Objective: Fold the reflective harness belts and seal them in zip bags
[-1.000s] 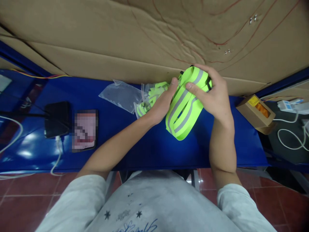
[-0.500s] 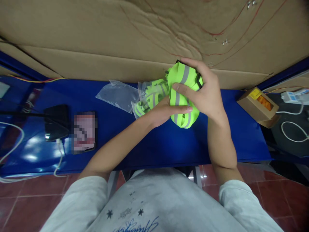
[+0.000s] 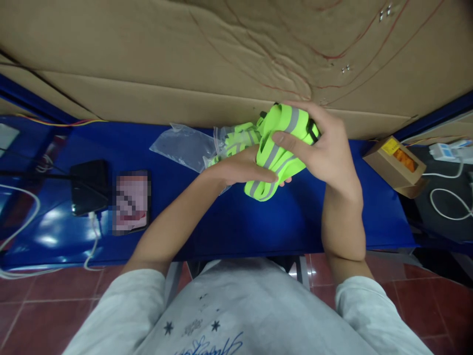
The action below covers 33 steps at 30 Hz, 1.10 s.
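Note:
A folded bundle of neon yellow-green reflective strap (image 3: 271, 153) with grey stripes and black buckles is held above the table by both hands. My right hand (image 3: 321, 143) grips its upper right side, thumb lying across the front. Around the lower left part, my left hand (image 3: 247, 170) is closed, its thumb on the near face and fingertips showing beyond the edge. Behind my left wrist lies a clear plastic bag (image 3: 221, 143) with more of the same strap (image 3: 240, 138) in it, partly hidden. A second, flat clear bag (image 3: 183, 148) lies to its left.
The blue table (image 3: 236, 227) ends at a cardboard wall (image 3: 148, 59). On the left are a phone with a blurred screen (image 3: 131, 202) and a black device (image 3: 88, 187) with cables. A cardboard box (image 3: 395, 165) with orange contents stands right, near a white cable (image 3: 449, 202).
The strap bundle has tilted, its lower end swinging to the left. My right hand has shifted slightly right and down, and my left hand has moved a little left.

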Each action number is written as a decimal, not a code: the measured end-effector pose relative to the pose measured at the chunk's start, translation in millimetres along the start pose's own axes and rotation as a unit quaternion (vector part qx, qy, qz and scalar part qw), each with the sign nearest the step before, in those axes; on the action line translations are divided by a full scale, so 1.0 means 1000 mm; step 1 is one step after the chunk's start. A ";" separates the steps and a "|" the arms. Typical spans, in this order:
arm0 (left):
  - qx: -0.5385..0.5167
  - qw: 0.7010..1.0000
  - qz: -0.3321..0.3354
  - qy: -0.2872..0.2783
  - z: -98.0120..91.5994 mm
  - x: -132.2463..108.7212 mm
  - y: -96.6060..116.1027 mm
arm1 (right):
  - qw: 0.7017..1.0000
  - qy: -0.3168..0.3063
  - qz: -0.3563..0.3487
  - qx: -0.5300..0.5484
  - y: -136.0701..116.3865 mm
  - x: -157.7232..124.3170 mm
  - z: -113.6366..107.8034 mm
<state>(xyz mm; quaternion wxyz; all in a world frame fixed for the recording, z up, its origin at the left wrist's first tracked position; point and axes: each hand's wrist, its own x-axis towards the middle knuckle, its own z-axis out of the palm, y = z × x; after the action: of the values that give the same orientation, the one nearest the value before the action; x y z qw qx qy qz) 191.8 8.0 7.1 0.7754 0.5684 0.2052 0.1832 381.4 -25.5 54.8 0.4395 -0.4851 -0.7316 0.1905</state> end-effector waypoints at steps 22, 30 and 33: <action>0.234 0.960 0.141 0.067 -0.026 0.000 0.000 | 0.925 -0.137 0.214 0.283 0.031 0.014 0.013; 0.324 0.944 0.047 0.049 -0.048 -0.017 0.020 | 0.951 -0.081 0.161 0.252 0.022 0.006 0.017; 0.286 0.955 0.026 0.072 -0.045 -0.018 0.025 | 0.943 -0.104 0.185 0.255 0.026 0.007 0.019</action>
<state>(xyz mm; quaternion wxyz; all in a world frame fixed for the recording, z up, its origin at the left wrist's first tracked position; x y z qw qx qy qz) 151.6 42.0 20.8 0.5588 0.7567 0.2894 0.1773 378.6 -4.3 29.3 0.4264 -0.4615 -0.5975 0.4982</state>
